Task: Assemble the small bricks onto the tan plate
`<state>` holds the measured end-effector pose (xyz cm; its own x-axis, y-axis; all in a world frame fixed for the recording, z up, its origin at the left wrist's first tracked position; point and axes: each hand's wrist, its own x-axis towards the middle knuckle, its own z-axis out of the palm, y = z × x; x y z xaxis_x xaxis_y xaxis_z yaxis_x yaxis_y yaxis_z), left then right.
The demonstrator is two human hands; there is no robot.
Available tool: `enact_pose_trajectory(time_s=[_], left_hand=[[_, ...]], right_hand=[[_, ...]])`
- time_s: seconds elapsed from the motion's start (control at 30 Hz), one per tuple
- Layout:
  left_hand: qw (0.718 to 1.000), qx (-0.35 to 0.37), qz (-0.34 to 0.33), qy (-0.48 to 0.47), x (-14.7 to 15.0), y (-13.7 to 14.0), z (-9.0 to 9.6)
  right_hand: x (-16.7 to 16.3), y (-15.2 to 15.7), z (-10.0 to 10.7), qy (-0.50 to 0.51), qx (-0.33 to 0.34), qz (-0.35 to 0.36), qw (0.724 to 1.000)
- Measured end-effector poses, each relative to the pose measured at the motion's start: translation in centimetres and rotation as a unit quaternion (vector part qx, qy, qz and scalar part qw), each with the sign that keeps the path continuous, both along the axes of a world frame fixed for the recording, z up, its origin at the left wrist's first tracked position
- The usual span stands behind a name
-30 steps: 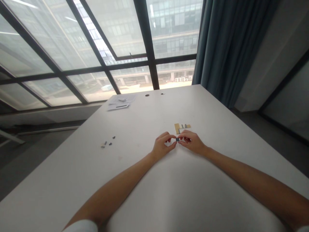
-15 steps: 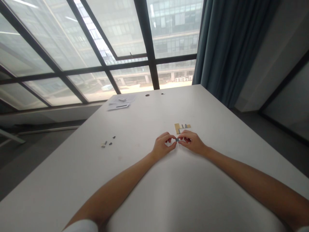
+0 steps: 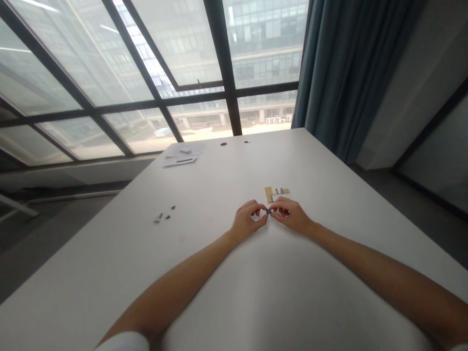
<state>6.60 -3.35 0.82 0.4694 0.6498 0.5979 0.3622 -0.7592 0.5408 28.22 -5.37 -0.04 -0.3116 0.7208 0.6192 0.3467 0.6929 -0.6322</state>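
Between the fingertips of both hands is a small dark grey piece (image 3: 269,211), like a toy building brick; its details are too small to make out. My left hand (image 3: 249,218) pinches it from the left with thumb and forefinger. From the right, my right hand (image 3: 290,214) pinches the same piece. Just beyond the right fingers lies a flat tan studded plate assembly (image 3: 268,191), with several grey parts on it. The right fingers hide part of its near edge.
Several small loose dark and pale pieces (image 3: 167,217) lie to the left on the white table (image 3: 212,263). Papers (image 3: 181,160) rest at the far left edge. A round dark disc (image 3: 224,144) and a small dark item (image 3: 246,142) are at the far edge, below the window.
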Motion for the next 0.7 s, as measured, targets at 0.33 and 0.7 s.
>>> enact_pose_trajectory(time_s=[0.33,0.7], left_hand=[[1.000,-0.012,-0.009,-0.006,0.01,-0.07,0.17],[1.000,-0.009,0.000,-0.002,0.08,0.03,0.13]], right_hand=[[0.05,-0.01,-0.04,-0.007,0.002,-0.003,1.000],[-0.11,-0.13,0.33,-0.011,0.014,-0.015,1.000]])
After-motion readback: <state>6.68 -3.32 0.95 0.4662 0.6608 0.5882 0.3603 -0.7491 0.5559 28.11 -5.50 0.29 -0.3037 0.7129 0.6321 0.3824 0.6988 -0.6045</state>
